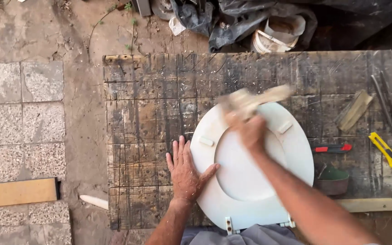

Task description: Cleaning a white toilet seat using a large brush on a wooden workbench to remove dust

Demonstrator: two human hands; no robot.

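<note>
Flat, even daylight, no hard shadows or glare. Right hand (250,131) and its brush (250,100) motion-blurred; everything else sharp.

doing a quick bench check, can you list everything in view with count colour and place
toilet seat: 1, white, underside up at the middle of the workbench
workbench: 1, dark scarred wood, centre
brush: 1, pale, blurred, over the seat's far rim
utility knife: 1, yellow, bench right
red-ended tool: 1, red and black, right of the seat
bowl: 1, dark with green inside, right of the seat
wood block: 1, tan, bench right
buckets: 2, whitish, behind the bench
black sheeting: 1, black, top
plank: 1, tan, on the paving at left
left hand: flat on the bench, thumb on the seat's edge
right hand: gripping the brush
</note>
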